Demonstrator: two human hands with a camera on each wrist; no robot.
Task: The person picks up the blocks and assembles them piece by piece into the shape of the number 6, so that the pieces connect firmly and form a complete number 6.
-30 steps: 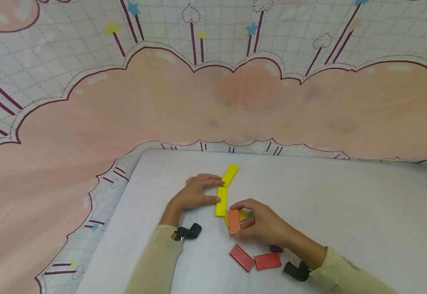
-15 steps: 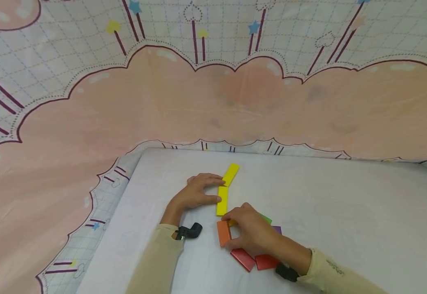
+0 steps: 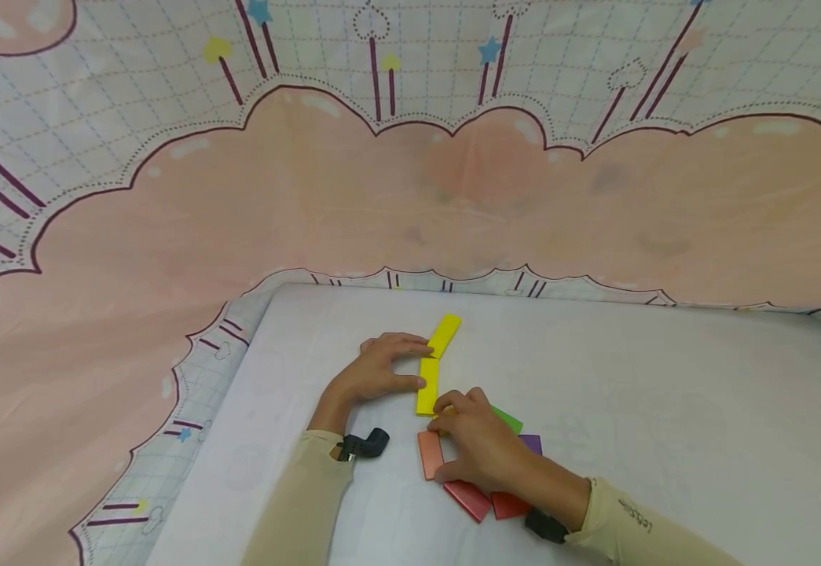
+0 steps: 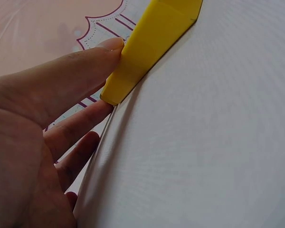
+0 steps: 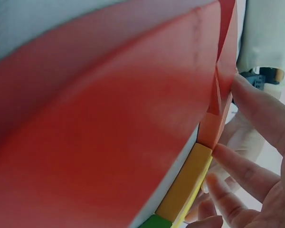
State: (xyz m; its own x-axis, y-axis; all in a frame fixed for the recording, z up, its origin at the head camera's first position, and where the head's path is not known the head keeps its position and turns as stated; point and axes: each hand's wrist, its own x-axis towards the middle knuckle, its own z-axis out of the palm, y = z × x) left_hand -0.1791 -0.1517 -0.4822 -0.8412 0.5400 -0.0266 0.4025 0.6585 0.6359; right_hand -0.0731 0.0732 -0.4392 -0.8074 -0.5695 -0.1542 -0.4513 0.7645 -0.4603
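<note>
My left hand (image 3: 378, 369) rests on the table, fingers nearly straight. Its thumb touches the lower yellow block (image 3: 427, 389), and its index finger reaches the upper yellow block (image 3: 444, 336). In the left wrist view, the thumb lies against a yellow block (image 4: 152, 45). My right hand (image 3: 484, 444) is over the lower blocks, thumb and index finger at opposite ends of an orange block (image 3: 430, 456) lying flat. In the right wrist view, those fingertips touch the block tops, the index near where orange meets the darker yellow block (image 5: 183, 183).
Two red blocks (image 3: 467, 501) lie below the right hand. A green block (image 3: 507, 419) and a purple block (image 3: 532, 444) show partly past it. All lie on a white tabletop (image 3: 629, 393), with a patterned cloth (image 3: 311, 196) hanging behind.
My right hand carried the orange block left and down, then laid it flat above the left red block. More of the green and purple blocks shows. My left hand stayed in place.
</note>
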